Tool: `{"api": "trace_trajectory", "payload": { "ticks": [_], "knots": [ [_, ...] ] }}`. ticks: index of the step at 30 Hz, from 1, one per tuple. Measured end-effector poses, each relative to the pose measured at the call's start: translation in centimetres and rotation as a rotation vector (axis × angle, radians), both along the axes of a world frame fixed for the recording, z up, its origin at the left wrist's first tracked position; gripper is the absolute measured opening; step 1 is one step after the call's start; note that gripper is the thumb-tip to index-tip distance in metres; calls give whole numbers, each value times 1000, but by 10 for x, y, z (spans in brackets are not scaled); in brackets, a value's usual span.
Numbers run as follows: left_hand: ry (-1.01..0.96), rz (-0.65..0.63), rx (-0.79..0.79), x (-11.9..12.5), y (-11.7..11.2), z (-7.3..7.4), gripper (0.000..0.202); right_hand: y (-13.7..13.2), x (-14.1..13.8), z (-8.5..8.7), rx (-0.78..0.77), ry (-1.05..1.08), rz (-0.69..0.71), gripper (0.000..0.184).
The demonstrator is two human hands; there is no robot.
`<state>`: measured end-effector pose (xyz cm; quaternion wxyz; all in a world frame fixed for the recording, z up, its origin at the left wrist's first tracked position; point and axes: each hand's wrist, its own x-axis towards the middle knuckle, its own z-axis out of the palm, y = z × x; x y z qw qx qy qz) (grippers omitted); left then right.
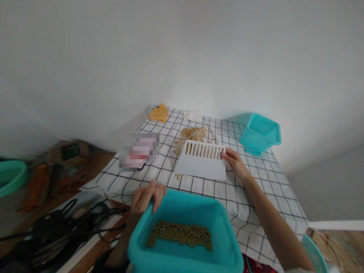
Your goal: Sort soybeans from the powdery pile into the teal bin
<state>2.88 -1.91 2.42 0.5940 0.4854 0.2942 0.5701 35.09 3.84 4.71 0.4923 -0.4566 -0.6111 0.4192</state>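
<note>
Two grips: left hand (pixel 149 195) curled over the far left corner of the turquoise tub (pixel 184 263); right hand (pixel 234 163) pinching the right end of a slotted white board (pixel 201 167), beyond the tub. Round olive-green pieces (pixel 182 232) inside the tub; tan pieces (pixel 193 132) farther beyond it, on checked cloth (pixel 136 182).

single head-worn view, looking forward and down from above the near side of a checked cloth (pixel 163 151), turquoise basin (pixel 184 261) close at the bottom edge, pale wall (pixel 182 57) farther off
</note>
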Motion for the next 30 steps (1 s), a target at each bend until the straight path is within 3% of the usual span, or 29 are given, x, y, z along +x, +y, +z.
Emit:
{"api": "trace_trajectory", "payload": {
  "ticks": [17,24,30],
  "knots": [
    [14,-37,-7,-1,2,-3,66,-2,-3,3,-2,-64,50,27],
    [55,1,-11,-1,0,0,67,-4,-4,4,-130,-98,97,35],
    [81,18,-16,-8,2,0,66,-5,-6,6,-154,-79,97,36]
  ]
}}
